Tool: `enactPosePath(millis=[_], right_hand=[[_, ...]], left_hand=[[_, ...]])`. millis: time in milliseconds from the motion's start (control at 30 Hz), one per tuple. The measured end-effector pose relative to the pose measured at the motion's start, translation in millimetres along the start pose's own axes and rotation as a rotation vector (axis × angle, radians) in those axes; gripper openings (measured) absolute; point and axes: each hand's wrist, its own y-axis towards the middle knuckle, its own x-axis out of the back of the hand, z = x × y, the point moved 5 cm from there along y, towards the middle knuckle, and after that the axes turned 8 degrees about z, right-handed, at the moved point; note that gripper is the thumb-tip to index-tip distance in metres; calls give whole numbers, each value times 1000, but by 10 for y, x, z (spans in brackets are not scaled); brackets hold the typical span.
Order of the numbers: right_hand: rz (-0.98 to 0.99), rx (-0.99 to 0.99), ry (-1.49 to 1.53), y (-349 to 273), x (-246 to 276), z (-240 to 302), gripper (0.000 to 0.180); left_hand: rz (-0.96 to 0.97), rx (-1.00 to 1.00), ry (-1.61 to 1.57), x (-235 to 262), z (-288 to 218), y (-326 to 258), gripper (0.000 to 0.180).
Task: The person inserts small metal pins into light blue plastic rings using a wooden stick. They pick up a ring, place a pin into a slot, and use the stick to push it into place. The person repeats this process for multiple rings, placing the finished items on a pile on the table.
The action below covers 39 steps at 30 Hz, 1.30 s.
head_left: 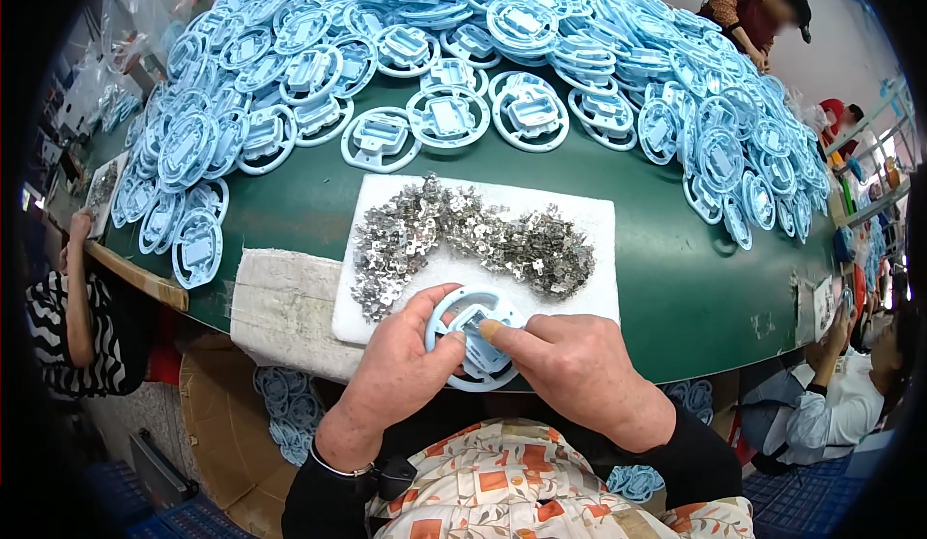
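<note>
A light-blue, round plastic part [483, 354], shaped like a small steering wheel with a box-like recess in its middle, is held up at the near edge of a white foam sheet [603, 249]. My left hand [396, 370] is closed round its left rim, the thumb lying over the face. My right hand [589, 370] is closed, its index fingertip in a tan cover and pressed into the recess. What its fingers may hold there is hidden. Just beyond both hands, a heap of small silvery metal clips [473, 235] lies on the foam.
A large pile of identical blue parts [449, 114] covers the far side of the green table [676, 278]. Left of the foam lies a greyish cloth pad [280, 297]. Below stands a cardboard box [227, 433]. Other people work at the left, right and far right.
</note>
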Motion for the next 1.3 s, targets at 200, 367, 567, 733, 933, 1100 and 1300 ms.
enactPosePath(millis=[200, 367, 567, 733, 933, 1100, 1300], right_hand=[[-7, 10, -4, 6, -12, -15, 43], [-5, 6, 6, 9, -15, -21, 43], [45, -36, 59, 11, 1, -7, 38], [210, -79, -3, 135, 106, 85, 31], [102, -32, -5, 120, 154, 79, 30], [-142, -341, 455, -133, 135, -138, 30], [-30, -363, 1413, -247, -125, -184, 27]], left_hand=[[-3, 3, -1, -5, -36, -3, 51], [4, 12, 26, 1, -53, -5, 51], [65, 4, 87, -27, -94, -35, 50], [48, -31, 181, -30, -143, -59, 49], [24, -19, 62, -18, -87, -16, 46], [49, -73, -121, 1, -69, -89, 44], [69, -123, -293, -200, -169, -178, 42]])
